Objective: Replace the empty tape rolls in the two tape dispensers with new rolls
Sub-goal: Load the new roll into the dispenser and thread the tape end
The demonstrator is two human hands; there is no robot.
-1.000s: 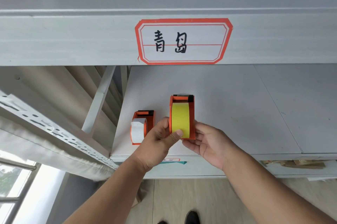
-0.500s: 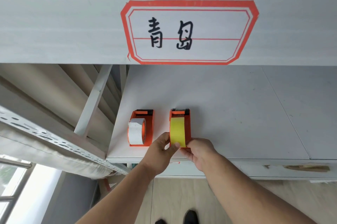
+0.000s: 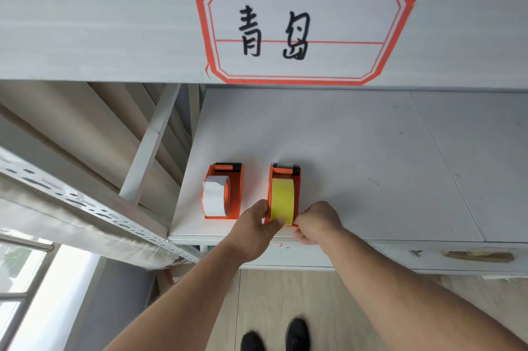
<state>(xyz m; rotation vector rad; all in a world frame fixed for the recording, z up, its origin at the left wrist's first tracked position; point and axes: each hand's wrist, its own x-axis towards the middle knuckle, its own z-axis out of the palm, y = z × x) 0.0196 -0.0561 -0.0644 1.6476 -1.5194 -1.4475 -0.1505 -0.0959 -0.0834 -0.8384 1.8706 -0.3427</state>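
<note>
Two orange tape dispensers stand side by side near the front left edge of a grey shelf [image 3: 357,150]. The left dispenser [image 3: 234,196] carries a white roll [image 3: 214,197] and nothing touches it. The right dispenser [image 3: 295,179] carries a yellow roll [image 3: 282,199] and rests on the shelf. My left hand [image 3: 254,225] grips its near left side, thumb on the yellow roll. My right hand [image 3: 317,222] holds its near right corner, fingers curled.
An upper shelf beam carries a red-bordered label [image 3: 303,30] with handwritten characters, close above the dispensers. A perforated metal rail [image 3: 85,207] and a diagonal brace [image 3: 151,142] run on the left. To the right the shelf stretches bare. My shoes [image 3: 274,336] stand on the floor below.
The yellow-roll dispenser came down from my raised hands onto the shelf beside the white-roll one. Both hands stay on it. The view has moved closer to the shelf.
</note>
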